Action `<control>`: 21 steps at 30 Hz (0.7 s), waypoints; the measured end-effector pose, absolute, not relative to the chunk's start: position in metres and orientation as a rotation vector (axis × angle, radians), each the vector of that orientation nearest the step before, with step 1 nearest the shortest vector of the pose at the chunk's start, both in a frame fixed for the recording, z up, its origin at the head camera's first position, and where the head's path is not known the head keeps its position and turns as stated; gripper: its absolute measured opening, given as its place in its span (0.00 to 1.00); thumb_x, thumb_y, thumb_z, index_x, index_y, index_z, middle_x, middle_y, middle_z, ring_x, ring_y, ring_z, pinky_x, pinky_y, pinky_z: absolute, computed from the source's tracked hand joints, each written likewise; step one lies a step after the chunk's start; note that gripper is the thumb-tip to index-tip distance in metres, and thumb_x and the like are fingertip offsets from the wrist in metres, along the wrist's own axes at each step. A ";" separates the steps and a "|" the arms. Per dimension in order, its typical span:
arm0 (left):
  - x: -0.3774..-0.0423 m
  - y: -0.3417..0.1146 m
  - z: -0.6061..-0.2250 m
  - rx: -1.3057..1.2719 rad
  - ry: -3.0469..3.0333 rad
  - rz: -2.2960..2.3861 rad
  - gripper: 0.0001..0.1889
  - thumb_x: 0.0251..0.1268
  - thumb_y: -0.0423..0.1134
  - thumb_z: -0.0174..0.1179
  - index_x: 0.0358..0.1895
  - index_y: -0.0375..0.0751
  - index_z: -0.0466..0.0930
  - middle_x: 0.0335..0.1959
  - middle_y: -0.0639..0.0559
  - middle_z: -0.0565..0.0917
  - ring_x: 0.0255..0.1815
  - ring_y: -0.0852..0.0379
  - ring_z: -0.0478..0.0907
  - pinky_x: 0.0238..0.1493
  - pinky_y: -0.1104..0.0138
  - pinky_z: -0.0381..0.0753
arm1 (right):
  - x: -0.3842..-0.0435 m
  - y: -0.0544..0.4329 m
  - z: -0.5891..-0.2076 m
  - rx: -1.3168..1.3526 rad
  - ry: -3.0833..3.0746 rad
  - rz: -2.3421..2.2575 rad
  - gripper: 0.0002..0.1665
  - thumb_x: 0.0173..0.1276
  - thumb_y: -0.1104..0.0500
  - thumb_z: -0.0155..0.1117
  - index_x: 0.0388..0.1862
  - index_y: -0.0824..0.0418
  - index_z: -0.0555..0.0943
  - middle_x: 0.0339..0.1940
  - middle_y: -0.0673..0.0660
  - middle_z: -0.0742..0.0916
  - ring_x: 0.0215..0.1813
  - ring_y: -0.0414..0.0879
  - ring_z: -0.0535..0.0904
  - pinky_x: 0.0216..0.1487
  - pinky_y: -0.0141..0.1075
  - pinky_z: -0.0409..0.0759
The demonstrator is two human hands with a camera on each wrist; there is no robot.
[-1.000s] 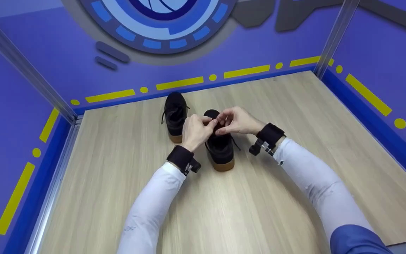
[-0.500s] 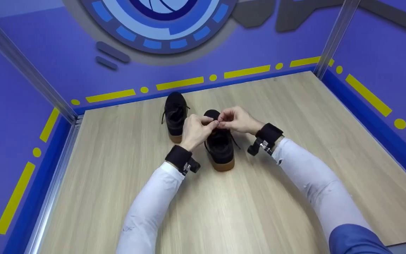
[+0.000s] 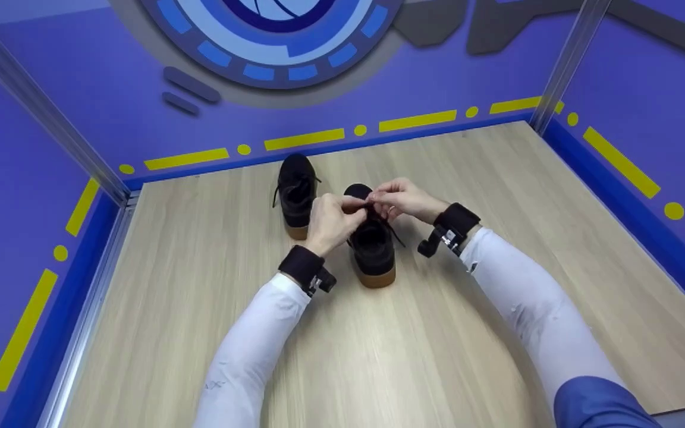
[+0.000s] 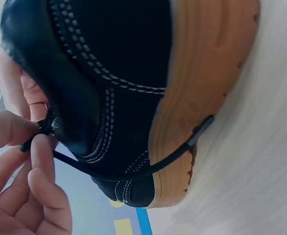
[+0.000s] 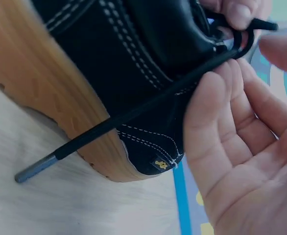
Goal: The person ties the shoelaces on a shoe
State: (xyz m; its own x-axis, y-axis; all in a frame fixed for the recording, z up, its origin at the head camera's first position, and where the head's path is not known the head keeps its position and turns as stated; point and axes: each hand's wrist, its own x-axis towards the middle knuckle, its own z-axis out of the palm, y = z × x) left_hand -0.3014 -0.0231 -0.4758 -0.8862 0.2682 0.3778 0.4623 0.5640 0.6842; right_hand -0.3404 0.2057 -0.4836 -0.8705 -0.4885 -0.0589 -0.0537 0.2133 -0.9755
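Note:
A black shoe (image 3: pixel 372 255) with a tan sole stands toe away from me, and both my hands are at its laces. My left hand (image 3: pixel 329 223) pinches the black shoelace (image 4: pixel 46 128) between thumb and finger, above the shoe's tongue. My right hand (image 3: pixel 409 201) holds the lace at a small loop (image 5: pixel 245 44), fingertips against it. In the right wrist view its thumb stands slightly off the loop. One lace end (image 5: pixel 87 139) hangs down across the shoe's right side, and another lace end (image 4: pixel 170 159) hangs down its left. My hands partly cover the lacing.
A second black shoe (image 3: pixel 297 205) stands to the left, its laces hanging at both sides. Both shoes rest on a light wooden tabletop (image 3: pixel 211 255). Blue-purple panels (image 3: pixel 247 128) with yellow marks enclose the back and sides.
My right hand's fingers have moved from above the shoe's opening to meet the left at the lace, then drawn slightly apart. The left hand and both shoes stay nearly in place.

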 end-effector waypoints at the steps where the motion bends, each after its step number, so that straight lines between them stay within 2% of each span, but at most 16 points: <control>1: -0.301 -0.023 -0.476 -0.620 -2.554 -1.209 0.10 0.66 0.38 0.73 0.47 0.45 0.99 0.42 0.51 0.98 0.44 0.50 0.96 0.47 0.56 0.91 | -0.341 0.206 -0.483 -0.493 2.120 -1.693 0.11 0.86 0.60 0.63 0.46 0.59 0.92 0.27 0.46 0.86 0.31 0.38 0.81 0.34 0.29 0.85; 5: -0.300 -0.021 -0.478 -0.651 -2.515 -1.163 0.09 0.65 0.37 0.73 0.46 0.45 0.99 0.41 0.50 0.98 0.40 0.51 0.96 0.43 0.56 0.92 | -0.343 0.208 -0.483 -0.495 2.082 -1.657 0.14 0.86 0.62 0.62 0.42 0.52 0.92 0.26 0.46 0.84 0.30 0.37 0.79 0.34 0.29 0.84; 12: -0.298 -0.021 -0.481 -0.657 -2.484 -1.099 0.07 0.66 0.36 0.74 0.43 0.44 0.99 0.38 0.50 0.98 0.36 0.52 0.95 0.40 0.57 0.91 | -0.346 0.207 -0.484 -0.510 2.003 -1.652 0.13 0.82 0.67 0.65 0.41 0.52 0.92 0.29 0.43 0.89 0.29 0.35 0.79 0.33 0.27 0.83; 21: -0.298 -0.021 -0.482 -0.708 -2.444 -1.017 0.08 0.72 0.42 0.75 0.48 0.48 0.98 0.39 0.54 0.98 0.34 0.56 0.94 0.37 0.57 0.90 | -0.345 0.204 -0.483 -0.467 1.923 -1.695 0.12 0.85 0.63 0.58 0.42 0.51 0.86 0.29 0.44 0.81 0.30 0.38 0.73 0.33 0.29 0.77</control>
